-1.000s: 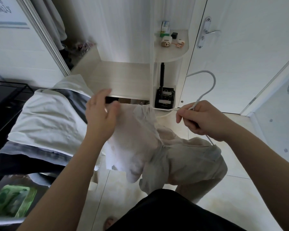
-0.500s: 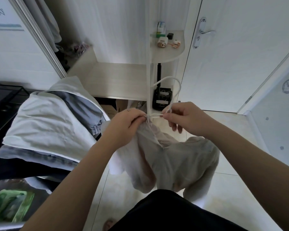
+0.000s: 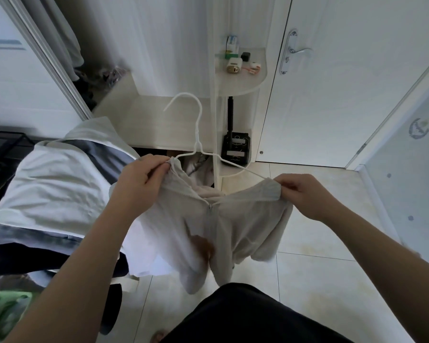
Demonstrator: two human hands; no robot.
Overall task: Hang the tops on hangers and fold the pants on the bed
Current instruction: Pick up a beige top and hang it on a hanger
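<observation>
Hands hold a pale zip-up top on a white wire hanger. Left hand pinches one shoulder of the top against the hanger arm; right hand pinches the other shoulder. Bed lies left of the top.

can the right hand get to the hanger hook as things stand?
Probably yes, but not while it stays occupied. The right hand is pinching the shoulder of the beige zip top. The hook of the white hanger stands free above, nothing in the way; the left hand holds the other shoulder.
</observation>
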